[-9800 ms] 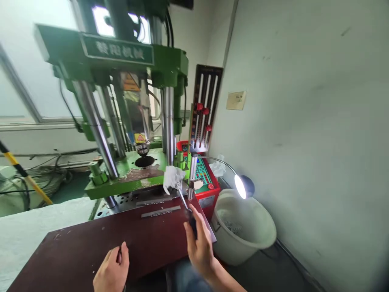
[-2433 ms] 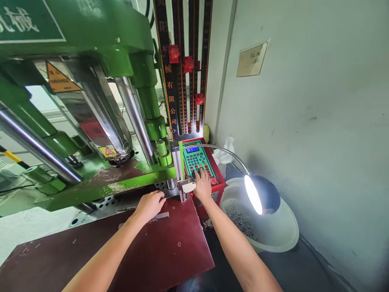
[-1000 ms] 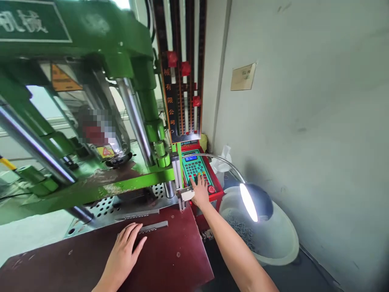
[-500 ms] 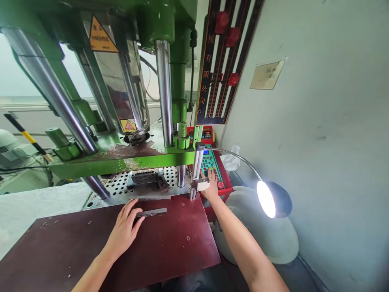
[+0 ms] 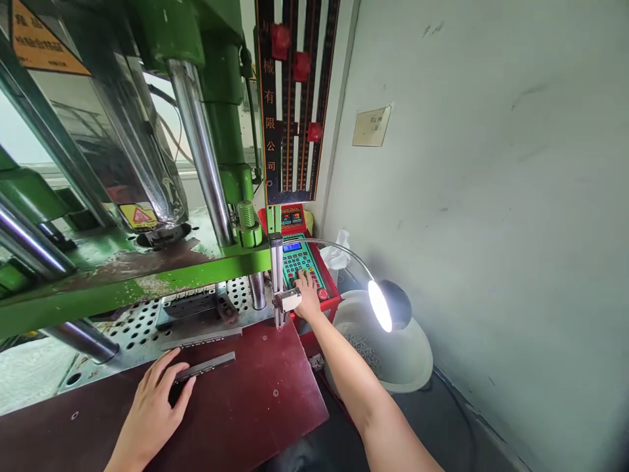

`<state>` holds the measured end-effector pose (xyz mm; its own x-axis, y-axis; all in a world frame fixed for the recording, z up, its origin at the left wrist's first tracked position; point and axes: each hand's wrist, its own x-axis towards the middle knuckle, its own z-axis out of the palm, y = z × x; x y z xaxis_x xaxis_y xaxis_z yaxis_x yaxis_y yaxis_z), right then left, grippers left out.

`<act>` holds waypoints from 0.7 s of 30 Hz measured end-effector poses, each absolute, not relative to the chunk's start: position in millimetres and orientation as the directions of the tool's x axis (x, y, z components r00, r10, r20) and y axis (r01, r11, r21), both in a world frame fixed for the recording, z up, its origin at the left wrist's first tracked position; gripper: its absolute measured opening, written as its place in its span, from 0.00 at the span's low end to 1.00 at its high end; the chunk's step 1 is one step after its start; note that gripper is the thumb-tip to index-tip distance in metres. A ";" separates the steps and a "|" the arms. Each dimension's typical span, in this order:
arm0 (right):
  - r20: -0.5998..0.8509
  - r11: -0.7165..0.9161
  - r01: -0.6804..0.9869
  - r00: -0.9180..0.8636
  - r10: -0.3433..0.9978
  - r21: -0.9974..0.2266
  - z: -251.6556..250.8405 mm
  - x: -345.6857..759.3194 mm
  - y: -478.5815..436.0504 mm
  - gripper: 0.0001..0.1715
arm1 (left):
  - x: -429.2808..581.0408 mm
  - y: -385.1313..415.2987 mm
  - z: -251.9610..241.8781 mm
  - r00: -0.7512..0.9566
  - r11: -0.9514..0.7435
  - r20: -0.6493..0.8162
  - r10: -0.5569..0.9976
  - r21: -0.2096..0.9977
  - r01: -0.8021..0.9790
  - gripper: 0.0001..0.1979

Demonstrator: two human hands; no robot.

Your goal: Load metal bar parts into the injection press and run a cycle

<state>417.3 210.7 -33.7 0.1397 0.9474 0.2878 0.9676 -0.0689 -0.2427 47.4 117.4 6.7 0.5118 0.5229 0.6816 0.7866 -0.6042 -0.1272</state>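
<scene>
Just inside the far edge of the tabletop lies the nearer metal strip, left hand at its end, holding or not I cannot tell, while the right hand, fingers spread at the control panel, should press keys singly.

On the black slotted panel, orange characters stand vertically: 械有限公司. The orange triangular label on the clear cover begins with 產品. Lower, a yellow sticker carries a warning triangle. Digits on the control box are too small.
</scene>
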 end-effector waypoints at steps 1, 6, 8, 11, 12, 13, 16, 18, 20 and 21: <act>0.297 -0.054 0.969 0.127 0.946 -0.243 -34.0 417.4 210.8 0.21 | 46.9 117.6 5.6 0.508 -0.601 0.679 0.529 -0.122 0.790 0.12; 0.355 0.017 0.965 0.079 0.932 -0.260 -38.5 418.7 210.2 0.14 | 43.7 112.9 1.7 0.431 -0.597 0.664 0.611 0.029 0.802 0.14; 0.385 0.032 0.961 0.079 0.920 -0.275 -43.0 420.1 210.8 0.14 | 43.2 113.0 3.6 0.351 -0.564 0.655 0.669 0.140 0.814 0.15; 0.431 0.061 0.954 0.075 0.899 -0.293 -51.0 423.1 211.7 0.15 | 45.3 128.6 12.4 0.254 -0.466 0.593 0.764 0.235 0.853 0.18; 0.445 0.070 0.952 0.074 0.892 -0.297 -53.4 424.1 211.7 0.17 | 46.5 139.6 16.4 0.230 -0.420 0.553 0.801 0.245 0.874 0.20; 0.459 0.076 0.951 0.074 0.885 -0.300 -55.7 425.2 211.6 0.19 | 47.7 153.6 20.4 0.208 -0.382 0.526 0.825 0.248 0.890 0.22; 0.493 0.085 0.949 0.080 0.867 -0.304 -61.5 427.3 210.5 0.24 | 49.9 208.3 30.0 0.145 -0.286 0.470 0.871 0.245 0.926 0.24; 0.523 0.090 0.949 0.087 0.848 -0.303 -65.4 427.7 210.1 0.25 | 49.9 247.4 33.6 0.087 -0.208 0.425 0.901 0.247 0.946 0.22; 0.559 0.094 0.950 0.094 0.824 -0.298 -69.2 427.5 210.9 0.25 | 49.7 281.4 35.6 0.036 -0.148 0.390 0.920 0.262 0.954 0.18; 0.573 0.092 0.951 0.099 0.813 -0.295 -70.8 427.4 211.9 0.25 | 49.8 295.0 36.3 0.023 -0.134 0.380 0.925 0.271 0.953 0.17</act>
<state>427.4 211.9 -70.8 0.0990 0.8134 0.5732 0.9510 0.0922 -0.2951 49.8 295.0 36.3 0.0225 0.9248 0.3798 0.9532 -0.1344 0.2707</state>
